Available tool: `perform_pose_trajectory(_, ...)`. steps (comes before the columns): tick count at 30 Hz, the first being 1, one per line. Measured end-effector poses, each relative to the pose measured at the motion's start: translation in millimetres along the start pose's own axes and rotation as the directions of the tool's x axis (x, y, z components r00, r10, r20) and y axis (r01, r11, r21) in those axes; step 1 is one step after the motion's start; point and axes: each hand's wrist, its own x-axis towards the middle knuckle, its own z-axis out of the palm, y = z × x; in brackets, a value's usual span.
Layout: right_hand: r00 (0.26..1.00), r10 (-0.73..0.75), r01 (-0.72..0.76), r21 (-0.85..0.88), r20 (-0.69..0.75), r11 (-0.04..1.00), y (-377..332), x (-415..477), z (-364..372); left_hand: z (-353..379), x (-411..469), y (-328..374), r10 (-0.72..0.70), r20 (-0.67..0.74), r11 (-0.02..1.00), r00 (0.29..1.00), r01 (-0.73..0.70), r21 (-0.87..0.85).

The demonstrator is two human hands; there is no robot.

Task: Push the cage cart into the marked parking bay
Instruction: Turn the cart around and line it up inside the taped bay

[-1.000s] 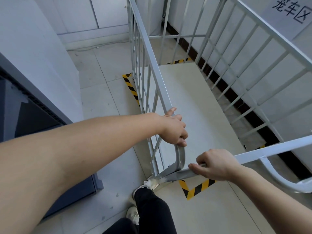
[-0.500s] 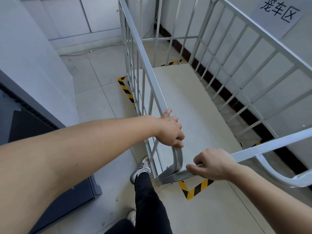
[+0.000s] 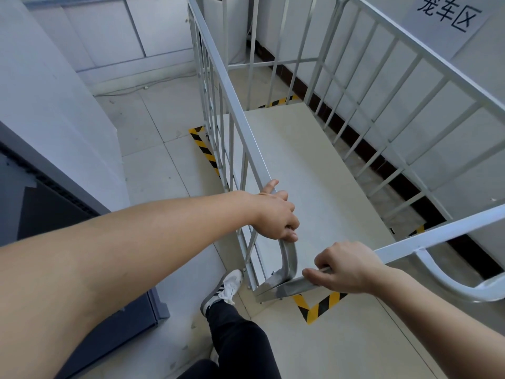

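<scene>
The cage cart [image 3: 308,165] is a silver barred frame with a beige floor panel, standing against the right wall. My left hand [image 3: 276,214] is closed over the top rail of its left side, near the rounded corner. My right hand [image 3: 345,266] grips the near crossbar just right of that corner. Yellow-and-black floor tape marks the parking bay [image 3: 318,306]: one corner shows under the near bar, a strip [image 3: 205,151] runs along the cart's left side, and another piece [image 3: 278,101] lies at the far end.
A paper sign [image 3: 448,17] with printed characters hangs on the right wall above the cart. A dark grey cabinet [image 3: 54,214] stands close on the left. My foot in a white sneaker [image 3: 224,291] is beside the cart's near left corner. Pale floor tiles [image 3: 161,127] lie between.
The cart has rolled a little further forward along the wall. My leg has stepped forward beside the cart's left corner. Both hands keep their grip.
</scene>
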Motion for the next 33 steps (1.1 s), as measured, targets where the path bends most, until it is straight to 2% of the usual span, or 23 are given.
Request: perform_pose_trajectory(33,0.999,-0.031,0.031,0.001,-0.011,1.0,9,2,3,0,9,-1,0.0,-0.017,1.0,1.0,0.0,-0.009)
